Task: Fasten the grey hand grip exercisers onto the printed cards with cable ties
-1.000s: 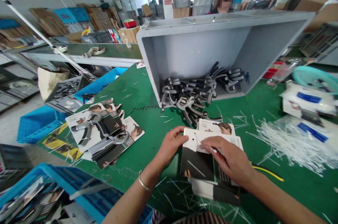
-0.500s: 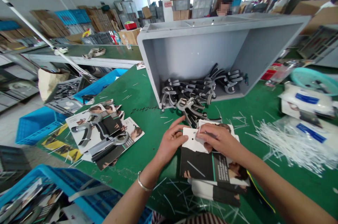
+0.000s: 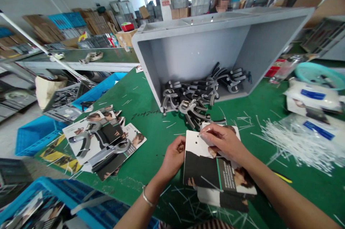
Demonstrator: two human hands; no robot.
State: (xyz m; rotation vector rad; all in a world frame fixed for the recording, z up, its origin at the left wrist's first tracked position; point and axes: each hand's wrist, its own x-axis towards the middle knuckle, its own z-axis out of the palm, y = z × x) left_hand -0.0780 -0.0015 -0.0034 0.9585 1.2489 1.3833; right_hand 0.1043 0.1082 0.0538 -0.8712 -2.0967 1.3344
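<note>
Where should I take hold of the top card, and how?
Probably pinch the card along its lower left edge, coming from the left: that thin, flat edge shows uncovered, while the right hand lies over the upper part and the left hand is at the upper left.

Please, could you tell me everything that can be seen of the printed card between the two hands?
The printed card looks like thin cardboard. Its upper part is white, with two small dark holes; elsewhere are a dark area, a green stripe, pale text and a photo of a person. It lies over other cards on the green table. A thin pale strip shows on its dark part. The left hand is at its left edge; the right hand covers part of its white top.
</note>
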